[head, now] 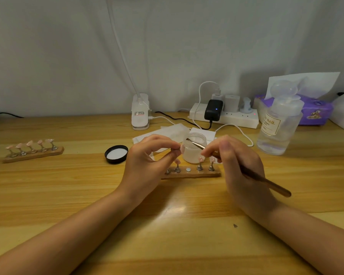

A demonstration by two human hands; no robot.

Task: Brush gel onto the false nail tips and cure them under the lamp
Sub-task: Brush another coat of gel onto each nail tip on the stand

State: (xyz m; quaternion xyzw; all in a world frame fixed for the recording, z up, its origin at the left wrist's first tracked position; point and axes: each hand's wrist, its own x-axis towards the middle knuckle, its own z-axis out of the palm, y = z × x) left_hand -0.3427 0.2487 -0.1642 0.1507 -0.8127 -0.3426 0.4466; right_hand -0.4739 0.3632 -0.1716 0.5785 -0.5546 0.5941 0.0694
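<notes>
My left hand pinches a small stand with a pale pink false nail tip on its end, lifted off the wooden holder below. That holder carries other nail tips on metal stands and shows one bare round slot. My right hand grips a brown-handled brush. The bristle end of the brush lies over the rim of the open gel jar, just right of the held tip. The white clip lamp stands at the back of the table.
A second wooden holder with several pink tips sits at the left. The jar's black lid lies beside my left hand. A clear pump bottle, a power strip with cables, white wipes and a purple tissue pack fill the back right.
</notes>
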